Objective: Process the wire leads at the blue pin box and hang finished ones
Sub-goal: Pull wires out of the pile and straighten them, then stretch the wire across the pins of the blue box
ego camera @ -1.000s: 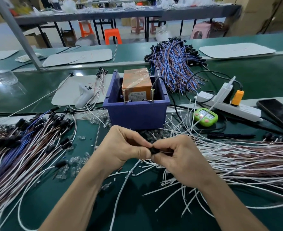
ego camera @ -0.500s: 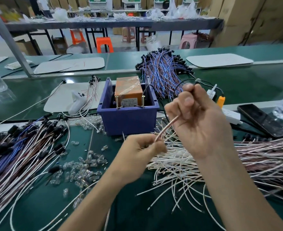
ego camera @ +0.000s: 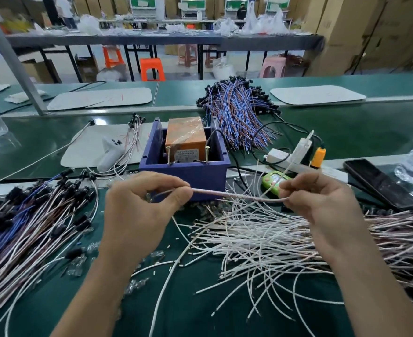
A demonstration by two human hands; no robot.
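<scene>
A heap of capped leads (ego camera: pixel 30 215) is noted at left. One wire lead (ego camera: pixel 237 195) is pinched at one end by the left hand (ego camera: pixel 137 210), stretched across the front of the blue box (ego camera: pixel 184 171), and pinched at the other end by the right hand (ego camera: pixel 322 207). The lead is judged ready for processing; an end must next be guided to the upright pins (ego camera: pixel 168 155).

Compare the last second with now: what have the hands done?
The hands, pinched together a second ago, have parted: left hand and right hand each pinch one wire lead, stretched between them before the blue pin box. Box and loose wire pile stayed put.
</scene>
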